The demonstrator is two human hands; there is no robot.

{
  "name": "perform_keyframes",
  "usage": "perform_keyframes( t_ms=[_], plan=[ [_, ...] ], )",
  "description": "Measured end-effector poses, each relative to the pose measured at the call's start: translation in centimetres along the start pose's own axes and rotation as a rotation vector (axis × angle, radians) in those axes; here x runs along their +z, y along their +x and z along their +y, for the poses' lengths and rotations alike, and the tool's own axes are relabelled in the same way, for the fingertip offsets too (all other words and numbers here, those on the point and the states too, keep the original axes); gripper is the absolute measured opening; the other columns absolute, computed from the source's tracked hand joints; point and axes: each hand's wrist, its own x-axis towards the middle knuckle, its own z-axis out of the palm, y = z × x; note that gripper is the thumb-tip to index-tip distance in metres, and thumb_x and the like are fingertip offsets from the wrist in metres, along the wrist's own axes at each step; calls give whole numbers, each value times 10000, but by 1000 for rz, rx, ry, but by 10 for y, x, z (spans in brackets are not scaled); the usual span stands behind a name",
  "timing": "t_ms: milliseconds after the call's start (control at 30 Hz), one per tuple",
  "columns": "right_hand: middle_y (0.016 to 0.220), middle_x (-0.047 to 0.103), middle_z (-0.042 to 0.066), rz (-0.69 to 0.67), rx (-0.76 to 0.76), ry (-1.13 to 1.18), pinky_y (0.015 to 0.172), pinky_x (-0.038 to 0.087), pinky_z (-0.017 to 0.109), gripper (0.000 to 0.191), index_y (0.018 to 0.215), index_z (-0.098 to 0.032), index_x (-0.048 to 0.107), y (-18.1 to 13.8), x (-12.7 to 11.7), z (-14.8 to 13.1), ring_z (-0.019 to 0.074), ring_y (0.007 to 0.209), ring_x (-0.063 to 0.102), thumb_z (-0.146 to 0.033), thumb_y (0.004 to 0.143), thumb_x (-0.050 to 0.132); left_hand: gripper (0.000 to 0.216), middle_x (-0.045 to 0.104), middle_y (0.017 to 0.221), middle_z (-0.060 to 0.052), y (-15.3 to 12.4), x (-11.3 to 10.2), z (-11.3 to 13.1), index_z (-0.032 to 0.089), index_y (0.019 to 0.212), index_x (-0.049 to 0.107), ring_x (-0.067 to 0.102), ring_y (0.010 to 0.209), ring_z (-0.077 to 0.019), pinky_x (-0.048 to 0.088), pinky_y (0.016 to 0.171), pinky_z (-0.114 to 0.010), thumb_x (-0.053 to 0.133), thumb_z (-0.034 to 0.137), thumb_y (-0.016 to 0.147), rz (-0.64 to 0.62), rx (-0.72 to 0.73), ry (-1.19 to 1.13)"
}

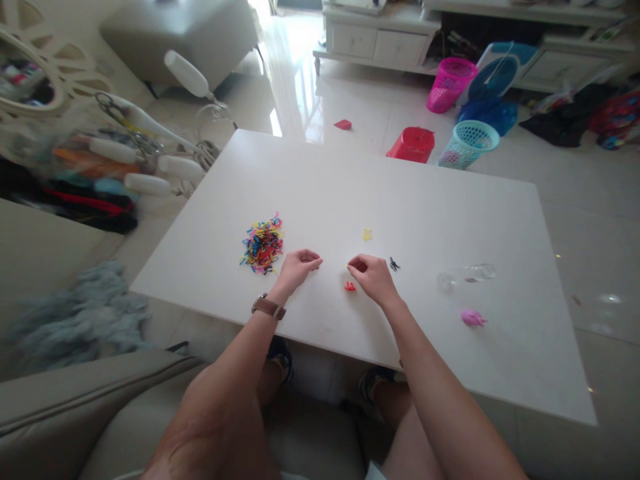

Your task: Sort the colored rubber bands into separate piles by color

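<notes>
On table (320, 180) | right hand (373, 276) near red pieces (350, 287) | bottle (469, 274) perhaps labelled

Left arm (227, 377): I see it reach forward from the lower left.
Left hand (297, 269): turned inward, fingers (310, 255) curled toward the thumb.
Right arm (440, 373): angled in from the lower right.
Right hand (374, 275): facing my left, loosely pinched; I can't tell whether either hand's tips meet.
</notes>
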Motion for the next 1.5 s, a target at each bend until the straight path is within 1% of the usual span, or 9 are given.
perform_keyframes(
  t_ms=[67,200,433,700,933,1033,1167,1333,1500],
  plan=[
    [728,744,13,-9,9,1,711,515,278,104,766,-203,727,0,0,0,164,697,700,-146,822,660,260,724,720,-54,6,-2,-5,144,793,718,659,655,-152,511,658,-277,820,334,648,51,-13,5],
    [728,743,10,-31,17,17,712,511,273,105,767,-203,727,-3,2,-1,160,700,697,-147,820,656,239,747,749,-67,18,-4,-10,145,810,730,687,691,-169,516,658,-275,820,291,643,86,25,67],
    [726,738,11,-48,10,17,698,507,278,101,770,-206,723,-10,0,4,161,685,683,-169,825,647,79,748,752,-54,31,4,-11,162,751,718,703,728,-181,548,722,-285,713,146,674,207,155,350],
    [745,746,16,-9,27,9,710,510,287,98,780,-214,723,-9,-6,7,167,700,683,-212,826,636,242,786,897,-85,26,14,-3,176,961,761,738,815,-214,544,806,-297,694,159,729,214,131,507],
    [761,760,38,154,154,21,721,523,309,152,774,-202,721,-10,0,24,187,697,680,-327,814,644,238,784,936,-84,20,14,2,177,984,760,731,797,-196,540,820,-303,660,141,772,144,166,515],
    [775,767,63,275,205,28,727,536,326,207,787,-189,726,-8,-3,34,207,712,694,-381,807,651,250,788,961,-88,21,0,5,172,965,764,732,812,-200,538,826,-312,620,104,772,147,166,494],
    [782,771,94,432,263,-30,727,537,340,229,785,-179,725,15,-13,45,228,722,696,-398,788,660,238,789,965,-84,23,-36,13,168,936,765,728,807,-200,540,822,-306,609,106,766,260,154,464],
    [800,778,96,414,285,-166,744,521,315,184,772,-172,729,68,-18,53,212,735,689,-346,758,673,212,780,906,-76,22,-76,20,161,939,763,711,753,-201,536,740,-290,625,170,778,430,65,384],
    [794,774,114,387,304,-187,746,519,329,226,837,-145,768,94,-13,60,222,723,679,-314,737,655,217,785,965,-80,19,-97,21,169,911,767,714,862,-204,527,814,-284,601,149,772,502,63,357]
  ],
)
